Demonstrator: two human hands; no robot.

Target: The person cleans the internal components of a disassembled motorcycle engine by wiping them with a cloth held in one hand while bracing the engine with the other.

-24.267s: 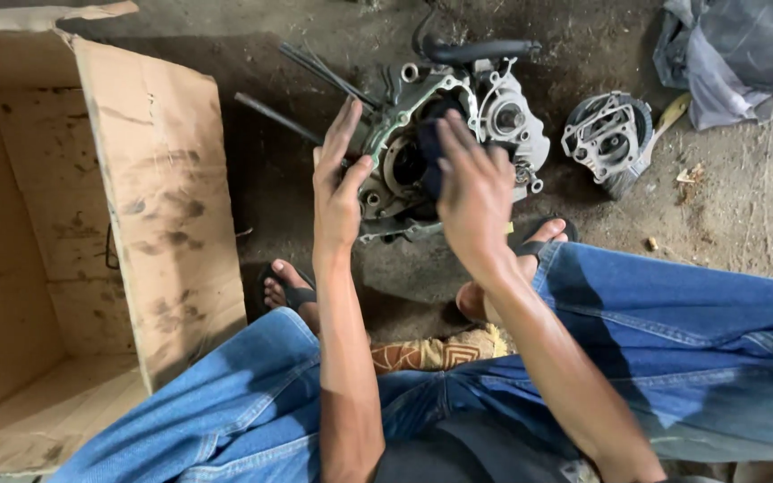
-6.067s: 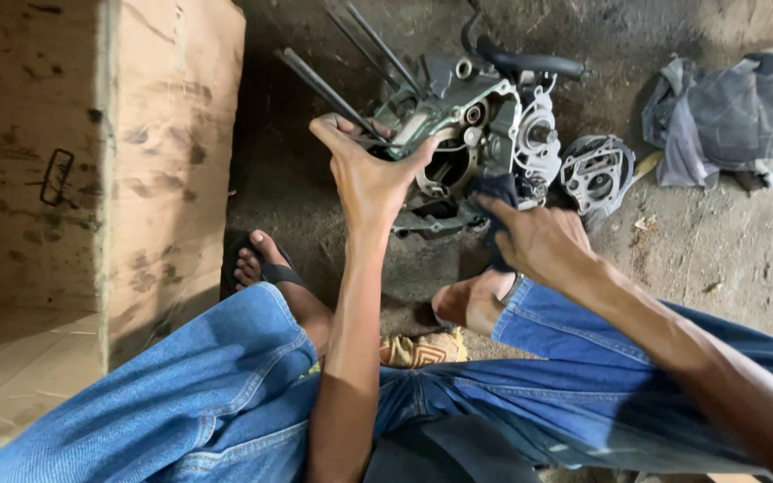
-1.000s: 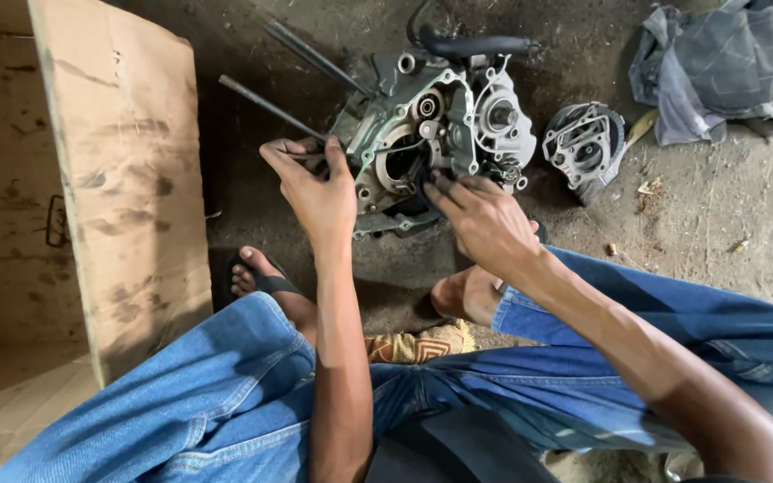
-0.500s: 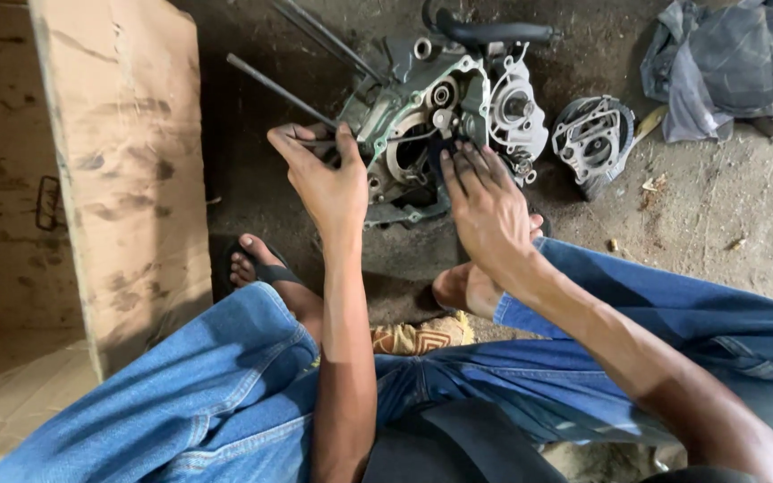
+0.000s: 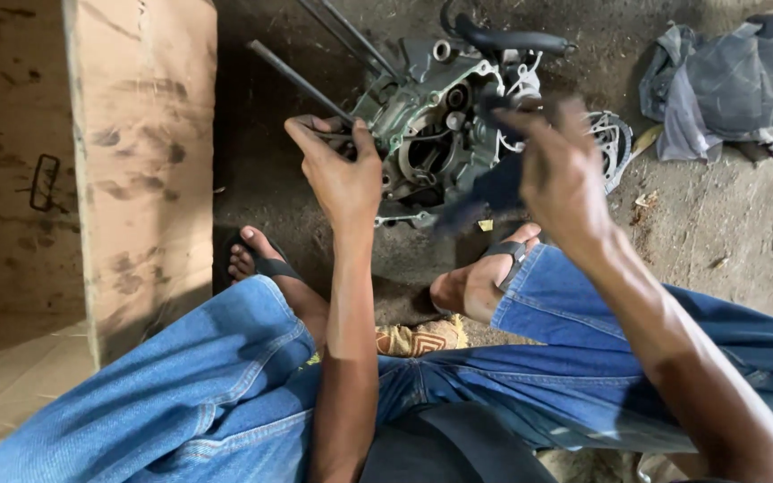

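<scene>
Left hand (image 5: 340, 179) clenched on the engine (image 5: 440, 134) at nine o'clock, steadying it, while right hand (image 5: 561, 174) pinched a dark rag (image 5: 494, 190).

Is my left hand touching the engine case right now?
Touching. The head view shows the left hand gripping the left edge of the engine case, fingers curled against the metal with no gap.

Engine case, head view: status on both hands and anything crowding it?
Left hand grips the engine case at its left edge. Right hand raised, blurred, holding a dark rag. Cardboard box close on the left; grey cloth clear.
</scene>
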